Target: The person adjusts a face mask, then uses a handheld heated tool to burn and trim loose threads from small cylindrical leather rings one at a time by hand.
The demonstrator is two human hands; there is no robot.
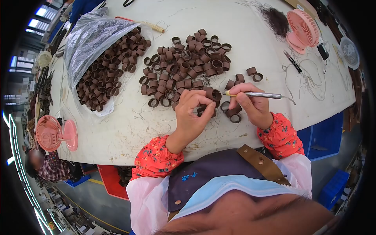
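My left hand [192,113] pinches a brown ring [213,95] between thumb and fingers, over the white table. In my right hand [250,102] is a pen-like metal tool [263,94] with a yellowish front section and a thin cord trailing from its back end. The tool's tip points left and lies close to the held ring; whether they touch I cannot tell. Several loose rings [234,118] lie just below and beside my right hand. A large heap of the same rings [184,62] spreads beyond my left hand.
At the left a clear plastic bag [88,43] spills more brown rings [103,78]. Pink fans stand at the left [49,133] and far right [302,28]. Snippers [292,62], tangled cords and a dark thread clump [274,20] lie at the right. Another person [53,166] sits far left.
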